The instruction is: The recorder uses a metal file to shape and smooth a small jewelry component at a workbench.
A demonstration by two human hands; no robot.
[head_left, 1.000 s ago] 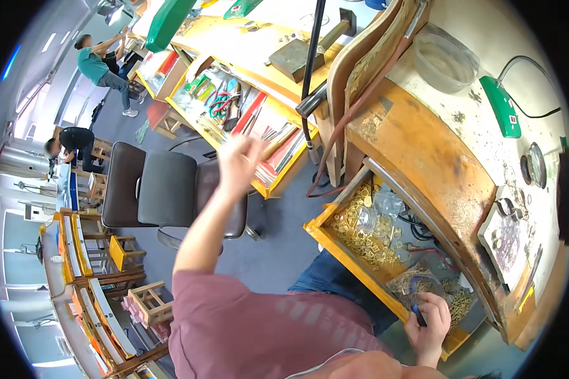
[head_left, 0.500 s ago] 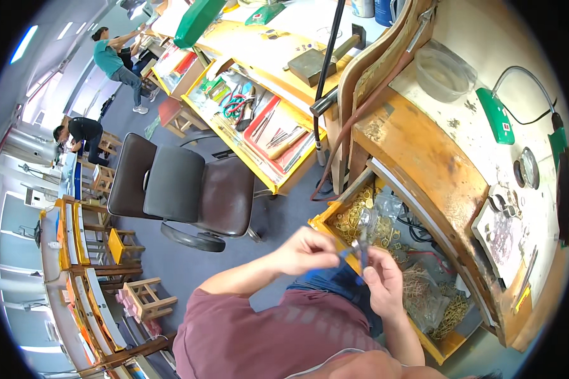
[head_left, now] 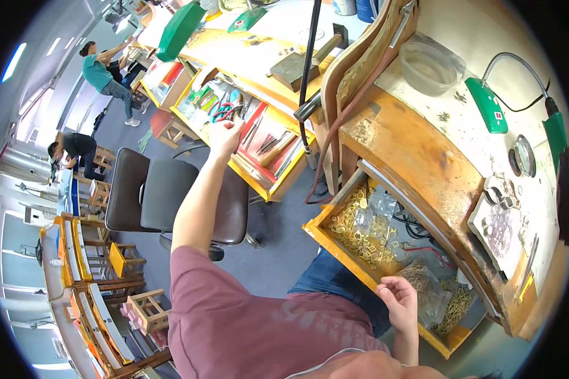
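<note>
My left hand (head_left: 226, 140) reaches out to the far wooden tool drawer (head_left: 246, 172), over its near side. Its fingers are closed, and what they grip, if anything, cannot be made out. Just beyond them lie red-and-teal-handled pliers (head_left: 222, 112). To their right a red tray (head_left: 289, 165) holds thin tools and a wooden-handled one. My right hand (head_left: 400, 302) is at the front edge of the nearer drawer (head_left: 344, 265), thumb and fingers pinched together; anything between them is too small to tell. Gold-coloured pieces (head_left: 367, 243) and clear bags (head_left: 431, 303) lie in this drawer.
A dark office chair (head_left: 171, 192) stands under my left forearm. A hammer (head_left: 297, 69) and a metal block lie on the far bench. The curved bench (head_left: 423, 158) holds a plastic bowl (head_left: 431, 66) and a green device (head_left: 487, 104). Two people work farther off at left.
Both hands were together over the nearer drawer with a blue-handled tool. My left arm has stretched away to the far tool drawer; my right hand has lowered slightly, and the blue-handled tool no longer shows.
</note>
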